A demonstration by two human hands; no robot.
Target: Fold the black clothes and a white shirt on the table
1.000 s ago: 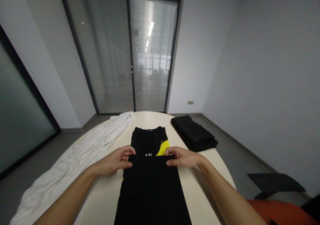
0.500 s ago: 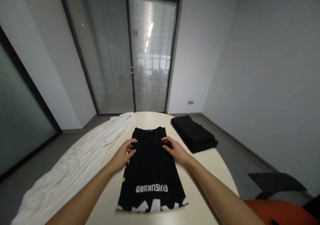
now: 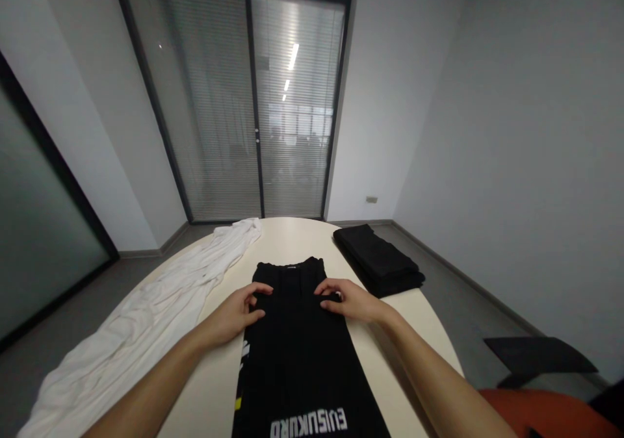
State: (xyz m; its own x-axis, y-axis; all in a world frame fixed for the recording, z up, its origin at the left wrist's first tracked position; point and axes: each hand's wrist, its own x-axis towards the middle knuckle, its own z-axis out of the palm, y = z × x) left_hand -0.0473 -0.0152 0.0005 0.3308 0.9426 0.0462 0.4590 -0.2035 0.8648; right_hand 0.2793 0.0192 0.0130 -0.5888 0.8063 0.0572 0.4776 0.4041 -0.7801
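Black shorts [image 3: 302, 347] lie flat in front of me, the gathered waistband with a small white label at the far end. White block lettering crosses the near part, upside down from my side. White and yellow marks show along the left edge. My left hand [image 3: 238, 311] holds the left side below the waistband, thumb and fingers curled onto the cloth. At the same height, my right hand [image 3: 351, 300] grips the right side in the same way. The near hem is out of view.
The shorts rest on a round cream table [image 3: 287, 233]. Long white crumpled cloth [image 3: 141, 321] covers its left side. Folded black cloth [image 3: 377, 259] lies at the back right. An orange and black chair [image 3: 541, 412] stands at the lower right.
Both hands have moved towards me and the shorts have slid with them. The lettering is now at the bottom edge, and the white-patterned hem has left the view.
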